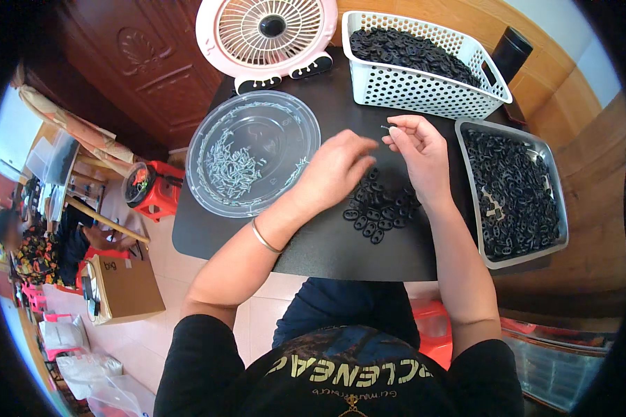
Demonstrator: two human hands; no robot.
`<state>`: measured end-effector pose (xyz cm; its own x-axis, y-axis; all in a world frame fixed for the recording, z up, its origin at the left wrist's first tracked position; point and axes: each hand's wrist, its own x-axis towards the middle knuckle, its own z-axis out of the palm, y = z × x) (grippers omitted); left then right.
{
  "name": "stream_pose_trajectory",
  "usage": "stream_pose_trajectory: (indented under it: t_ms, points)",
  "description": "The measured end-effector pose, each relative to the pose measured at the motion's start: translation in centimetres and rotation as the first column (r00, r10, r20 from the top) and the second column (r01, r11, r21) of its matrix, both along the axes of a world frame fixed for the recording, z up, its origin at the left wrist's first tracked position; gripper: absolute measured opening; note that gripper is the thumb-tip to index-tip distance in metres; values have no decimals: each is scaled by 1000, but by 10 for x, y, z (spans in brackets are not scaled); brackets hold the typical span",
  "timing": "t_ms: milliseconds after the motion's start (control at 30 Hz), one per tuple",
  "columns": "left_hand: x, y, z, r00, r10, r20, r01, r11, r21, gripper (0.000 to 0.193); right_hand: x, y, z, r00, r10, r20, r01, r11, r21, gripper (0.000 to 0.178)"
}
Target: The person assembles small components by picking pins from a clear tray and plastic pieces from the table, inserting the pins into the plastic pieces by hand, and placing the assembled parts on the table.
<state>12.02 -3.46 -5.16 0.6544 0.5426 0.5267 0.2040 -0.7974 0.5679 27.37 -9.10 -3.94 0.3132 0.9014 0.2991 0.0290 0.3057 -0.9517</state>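
My right hand (423,154) pinches a small dark part (388,128) between thumb and fingertips; its exact kind is too small to make out. To its left, my left hand (335,170) hovers over the table, thumb and fingers apart, with nothing visible in them. Below both hands lies a loose pile of black oval plastic pieces with holes (379,212). A round clear plastic tray (275,149) sits left of my left hand, holding small silver screw-like pins (229,167). Right of my right hand, a metal tray (469,187) is full of similar black pieces (515,187).
A white perforated basket (424,97) heaped with black pieces stands at the back, beside a black cylinder (512,54). A pink fan (271,42) is at the back left of the dark table (313,254). On the floor are a red stool (156,198) and a cardboard box (129,288); another person sits far left.
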Motion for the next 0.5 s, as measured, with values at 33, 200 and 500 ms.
stream_pose_trajectory:
  t_ms: [33,200,500]
  points:
    - [1,0,-4,1000,0,0,0,1000,2,22,0,1,-1,1000,-9,-6,9,1000,21,14]
    - [2,-6,-4,983,-54,-176,63,997,43,20,-1,1,-2,1000,-18,-1,18,1000,8,13]
    - [-4,-4,5,974,-40,-222,12,992,-128,15,0,-2,2,998,1,56,2,999,-46,12]
